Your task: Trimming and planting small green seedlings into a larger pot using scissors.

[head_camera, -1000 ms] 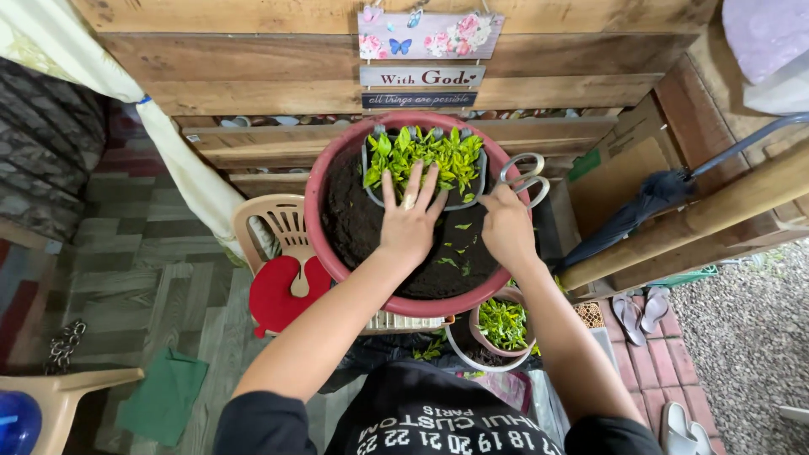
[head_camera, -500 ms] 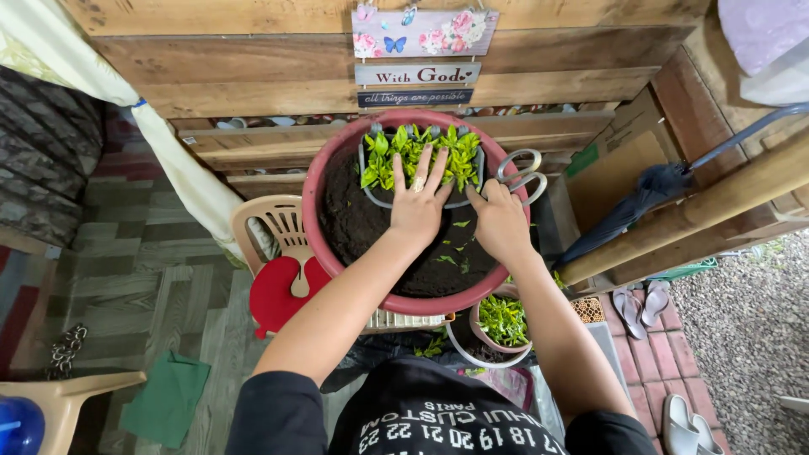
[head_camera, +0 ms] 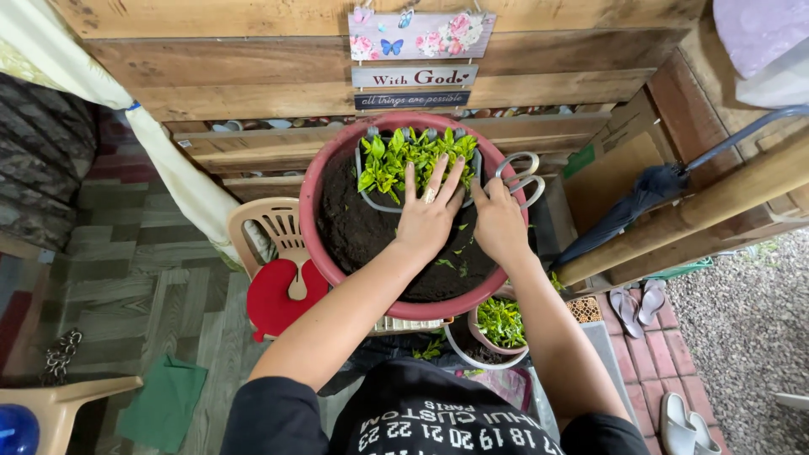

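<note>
Your 2 hands, left hand and right hand, rest on soil in the red basin, touching the seedling tray.

One head-worn camera looks steeply down, close over the soil-filled basin.

Bare forearms, a black short-sleeved top

The person wears a black T-shirt with short sleeves that end above the elbows, leaving both arms uncovered down to the hands. White printed lettering and numerals run in rows across the chest of the shirt, seen upside down from the head camera. The left hand has a ring on one of its fingers. The right hand is bare, with no glove or wristband showing.
</note>
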